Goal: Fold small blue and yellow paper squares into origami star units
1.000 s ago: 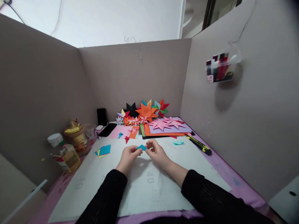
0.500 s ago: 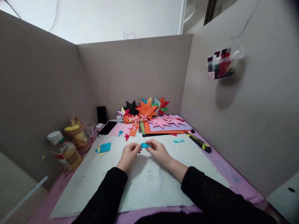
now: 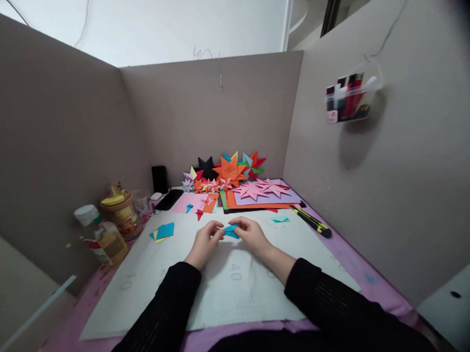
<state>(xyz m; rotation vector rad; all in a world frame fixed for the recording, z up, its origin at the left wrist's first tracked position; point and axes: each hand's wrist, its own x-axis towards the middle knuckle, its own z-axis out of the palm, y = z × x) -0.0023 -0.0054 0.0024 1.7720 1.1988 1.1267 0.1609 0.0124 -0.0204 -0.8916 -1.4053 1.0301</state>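
A small folded piece of blue paper [image 3: 231,231] is held between my two hands, just above the white mat [image 3: 147,305]. My left hand [image 3: 204,242] pinches its left end between thumb and fingertips. At the other end, the thumb and fingers of my right hand [image 3: 252,236] are closed on the paper. A light turquoise folded piece [image 3: 280,219] lies on the mat to the right. Blue and yellow paper squares [image 3: 165,231] lie overlapped on the left.
Folded paper stars [image 3: 230,171] stand along the back, with pink stars [image 3: 256,190] on stacked coloured sheets. A yellow-black utility knife [image 3: 313,223] lies at right. A bottle [image 3: 106,241], a lidded cup [image 3: 120,213] and a phone [image 3: 169,200] are at left.
The blue paper has been turned between my fingers, so more of its folded face shows, pointing downward. Both hands stay near the same place, and the view has shifted slightly.
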